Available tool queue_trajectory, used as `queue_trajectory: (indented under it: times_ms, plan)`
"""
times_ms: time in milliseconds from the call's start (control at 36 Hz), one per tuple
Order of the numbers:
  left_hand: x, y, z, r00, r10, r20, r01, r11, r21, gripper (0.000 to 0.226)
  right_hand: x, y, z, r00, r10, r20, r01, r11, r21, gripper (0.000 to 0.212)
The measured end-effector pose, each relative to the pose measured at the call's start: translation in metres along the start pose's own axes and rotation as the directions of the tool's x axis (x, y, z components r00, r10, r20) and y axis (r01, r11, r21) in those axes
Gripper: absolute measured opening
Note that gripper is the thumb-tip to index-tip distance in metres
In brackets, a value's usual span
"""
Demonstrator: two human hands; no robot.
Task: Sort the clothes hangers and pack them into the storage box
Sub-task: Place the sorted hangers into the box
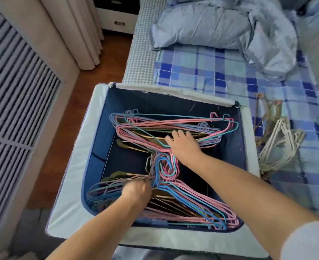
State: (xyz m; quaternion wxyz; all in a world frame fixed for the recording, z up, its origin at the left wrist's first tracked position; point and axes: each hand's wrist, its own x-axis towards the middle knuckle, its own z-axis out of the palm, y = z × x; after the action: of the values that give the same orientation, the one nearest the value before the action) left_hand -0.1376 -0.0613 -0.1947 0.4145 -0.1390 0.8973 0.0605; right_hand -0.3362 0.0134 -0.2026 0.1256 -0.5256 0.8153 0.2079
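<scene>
**Hangers in two stacks inside the box**

Hangers (173, 124) — pink, blue and teal wire ones — lie in the storage box (76, 184), one stack at the far end, another (192, 205) near, hooks meeting mid-box. The right hand (185, 145) rests flat on the far stack, fingers straight. The left hand (136, 190) curls its fingers round the near stack's necks. More pale hangers (278, 145) lie on the checked bedsheet (201, 72) — beside the box.
</scene>
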Motion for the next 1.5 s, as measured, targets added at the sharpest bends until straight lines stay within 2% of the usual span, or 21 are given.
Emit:
queue_trajectory:
  times_ms: [83,139,194,278,361,444,500,556,639,694,750,861,972,1056,1139,1194,1278,1361,1500]
  plan:
    - [-0.018,0.012,-0.02,0.998,0.04,-0.044,-0.038,0.998,0.047,0.043,-0.007,-0.006,-0.019,0.988,0.115,0.1,-0.121,0.991,0.054,0.066]
    - [-0.028,0.009,-0.031,0.996,-0.011,-0.085,0.008,0.999,-0.033,0.044,-0.018,-0.005,-0.033,0.981,0.146,0.125,-0.161,0.98,0.119,0.07]
    - [-0.038,0.003,-0.044,0.994,-0.026,-0.105,0.013,0.993,-0.12,0.042,-0.045,0.0,-0.044,0.979,0.193,0.072,-0.204,0.956,0.213,0.064]
    - [-0.049,-0.015,-0.053,0.997,-0.004,-0.077,-0.014,0.972,-0.236,0.031,-0.082,0.006,-0.051,0.95,0.279,-0.139,-0.194,0.88,0.434,0.059]
    - [-0.051,-0.024,-0.061,0.987,0.088,-0.131,-0.128,0.935,-0.33,0.021,-0.142,0.024,-0.053,0.816,0.515,-0.26,-0.255,0.727,0.638,0.058]
    - [-0.052,-0.018,-0.076,0.967,0.152,-0.207,-0.23,0.87,-0.437,0.022,-0.203,0.045,-0.043,0.587,0.768,-0.257,-0.329,0.516,0.791,0.047]
    - [-0.056,0.003,-0.096,0.932,0.199,-0.304,-0.339,0.78,-0.527,0.021,-0.248,0.06,-0.032,0.427,0.897,-0.116,-0.442,0.319,0.838,0.039]
    - [-0.067,0.03,-0.12,0.921,0.217,-0.323,-0.387,0.594,-0.705,0.019,-0.285,0.073,-0.018,0.339,0.936,0.089,-0.524,0.11,0.845,0.032]
    - [-0.089,0.084,-0.155,0.92,0.297,-0.254,-0.324,0.214,-0.922,0.023,-0.344,0.094,0.011,0.258,0.919,0.3,-0.565,-0.108,0.818,0.027]
    - [-0.1,0.115,-0.174,0.91,0.33,-0.252,-0.292,0.075,-0.954,0.024,-0.374,0.107,0.033,0.222,0.898,0.381,-0.57,-0.197,0.797,0.023]
    - [-0.106,0.134,-0.19,0.896,0.35,-0.274,-0.305,0.036,-0.952,0.023,-0.392,0.12,0.051,0.204,0.877,0.436,-0.581,-0.25,0.774,0.023]
    - [-0.105,0.178,-0.215,0.89,0.325,-0.318,-0.358,0.069,-0.931,0.022,-0.414,0.156,0.088,0.208,0.857,0.471,-0.552,-0.295,0.78,0.022]
    - [-0.09,0.248,-0.217,0.896,0.308,-0.32,-0.369,0.114,-0.923,0.022,-0.414,0.213,0.135,0.303,0.821,0.485,-0.52,-0.284,0.806,0.023]
    - [-0.071,0.312,-0.206,0.921,0.284,-0.266,-0.311,0.128,-0.942,0.021,-0.405,0.261,0.171,0.378,0.795,0.474,-0.47,-0.277,0.838,0.019]
    - [-0.037,0.398,-0.191,0.962,0.215,-0.17,-0.202,0.141,-0.969,0.021,-0.404,0.321,0.216,0.486,0.721,0.494,-0.465,-0.266,0.845,0.021]
    - [-0.026,0.441,-0.182,0.984,0.166,-0.067,-0.095,0.169,-0.981,0.02,-0.414,0.343,0.237,0.533,0.653,0.538,-0.503,-0.267,0.822,0.019]
    - [-0.011,0.504,-0.185,0.99,0.141,0.031,-0.001,0.223,-0.975,0.018,-0.447,0.383,0.268,0.515,0.626,0.586,-0.544,-0.29,0.787,0.027]
    - [0.004,0.542,-0.2,0.993,0.119,0.007,-0.025,0.267,-0.963,0.016,-0.471,0.42,0.296,0.492,0.605,0.626,-0.573,-0.315,0.756,0.026]
    - [0.032,0.59,-0.214,0.998,0.057,-0.03,-0.043,0.244,-0.969,0.018,-0.505,0.465,0.314,0.451,0.61,0.651,-0.558,-0.377,0.739,0.024]
